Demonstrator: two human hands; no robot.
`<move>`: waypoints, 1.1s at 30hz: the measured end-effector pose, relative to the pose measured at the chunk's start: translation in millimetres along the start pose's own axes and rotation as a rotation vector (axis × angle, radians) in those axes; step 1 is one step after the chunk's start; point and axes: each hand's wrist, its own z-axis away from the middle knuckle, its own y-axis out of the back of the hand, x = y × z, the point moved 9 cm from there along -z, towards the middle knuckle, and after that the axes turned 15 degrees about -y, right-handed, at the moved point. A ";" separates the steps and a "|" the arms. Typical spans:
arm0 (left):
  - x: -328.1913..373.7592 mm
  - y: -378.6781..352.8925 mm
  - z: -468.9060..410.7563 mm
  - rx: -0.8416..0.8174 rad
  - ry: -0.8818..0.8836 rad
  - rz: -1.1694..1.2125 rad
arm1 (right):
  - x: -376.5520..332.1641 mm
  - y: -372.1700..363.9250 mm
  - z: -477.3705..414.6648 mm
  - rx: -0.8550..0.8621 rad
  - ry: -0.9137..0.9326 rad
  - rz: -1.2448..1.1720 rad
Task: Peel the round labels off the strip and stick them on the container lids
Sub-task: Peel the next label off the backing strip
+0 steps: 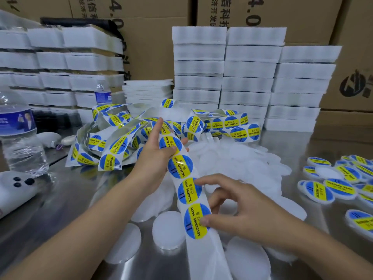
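Observation:
A white backing strip point(198, 251) carrying round blue-and-yellow "SOLDERING PASTE" labels runs from the middle of the view down toward me. My left hand point(159, 150) grips the strip's upper part, its fingers curled over a label. My right hand point(232, 207) pinches the lowest label point(194, 221) at its right edge between thumb and fingers. The rest of the strip lies in a tangled heap point(129, 136) behind my left hand. Plain white round lids point(238, 158) are piled under and behind my hands. Labelled lids point(341, 188) lie at the right.
The work surface is a shiny metal table point(70, 199). Two water bottles point(18, 134) stand at the left, with a white device point(16, 188) near the left edge. Stacks of white foam-wrapped packs point(246, 77) and cardboard boxes point(359, 57) fill the back.

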 end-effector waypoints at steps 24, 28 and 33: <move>-14.8 10.7 1.6 0.049 0.103 -0.158 | 11.5 9.7 -2.8 0.043 -0.143 -0.250; -13.6 12.6 1.3 0.064 0.110 -0.159 | 0.3 14.7 -0.2 0.063 -0.036 -0.226; -12.5 15.4 1.7 0.091 0.099 -0.132 | -7.5 24.6 1.1 0.057 0.020 -0.145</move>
